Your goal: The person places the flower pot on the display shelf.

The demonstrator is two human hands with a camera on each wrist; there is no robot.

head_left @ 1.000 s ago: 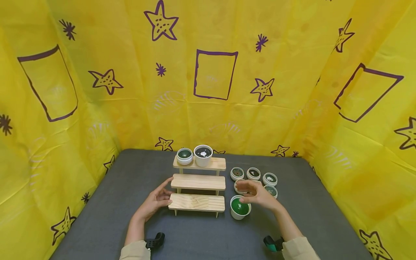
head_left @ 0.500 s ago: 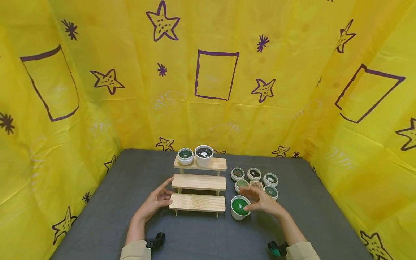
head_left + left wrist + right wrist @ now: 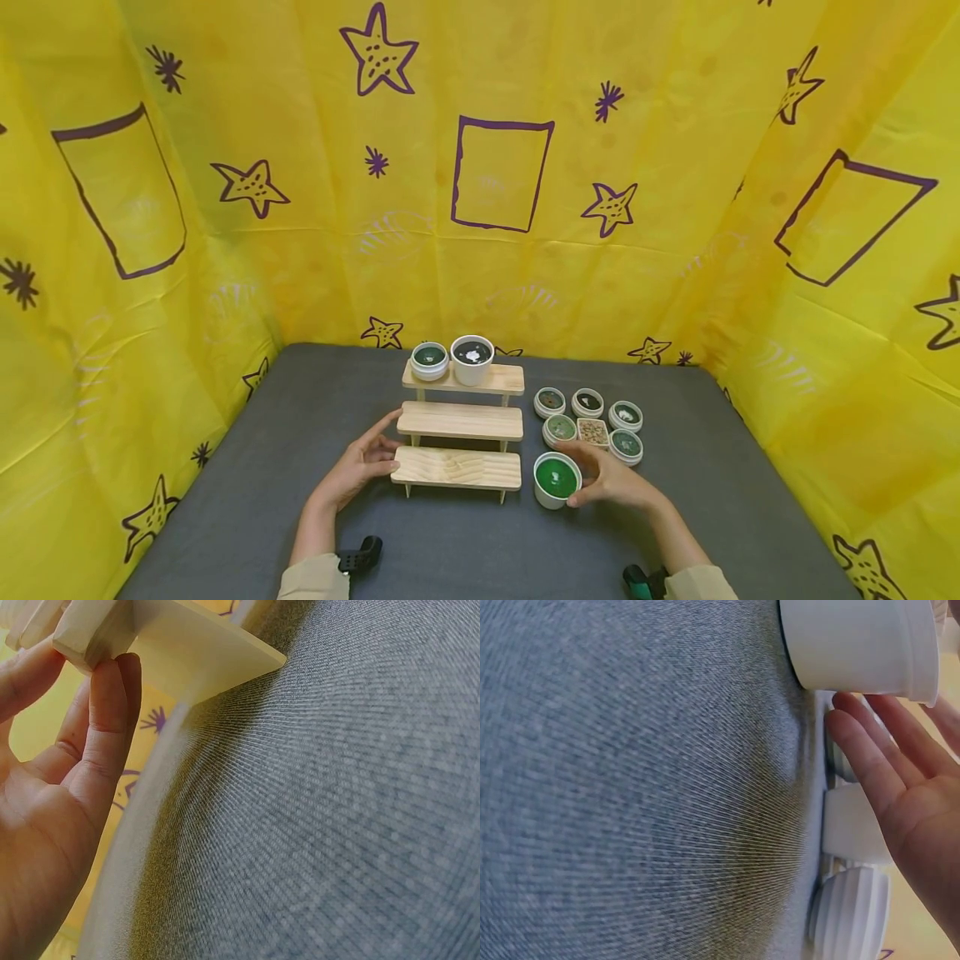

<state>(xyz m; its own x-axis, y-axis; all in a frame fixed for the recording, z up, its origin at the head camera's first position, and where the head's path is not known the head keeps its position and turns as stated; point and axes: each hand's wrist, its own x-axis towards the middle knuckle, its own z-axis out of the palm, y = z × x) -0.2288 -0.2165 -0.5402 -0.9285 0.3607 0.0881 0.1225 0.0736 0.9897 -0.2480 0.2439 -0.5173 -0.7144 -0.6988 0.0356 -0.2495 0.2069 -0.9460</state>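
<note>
A three-step wooden stand [image 3: 456, 467] stands on the dark table. My left hand [image 3: 352, 473] holds its left end, its index finger stretched to the middle step. In the left wrist view, fingertips press on the end of a wooden plank [image 3: 94, 634]. A white cup [image 3: 552, 500], glossy green inside, stands right of the stand. My right hand [image 3: 611, 479] is at its right side, thumb and fingers spread about the rim. In the right wrist view, the fingers lie loosely extended close against the cup wall [image 3: 859, 645]; whether all touch it I cannot tell.
On the top step stand a small white ribbed pot [image 3: 429, 367] with dark green inside and a taller white cup [image 3: 472, 373] with dark inside. Several small ribbed pots [image 3: 626, 446] sit around a square dish [image 3: 592, 431] at right. Yellow cloth [image 3: 480, 275] walls enclose the table.
My right hand has drawn back from over the small pots and lowered to the right side of the green cup, uncovering the square dish. The left hand and stand stay put.
</note>
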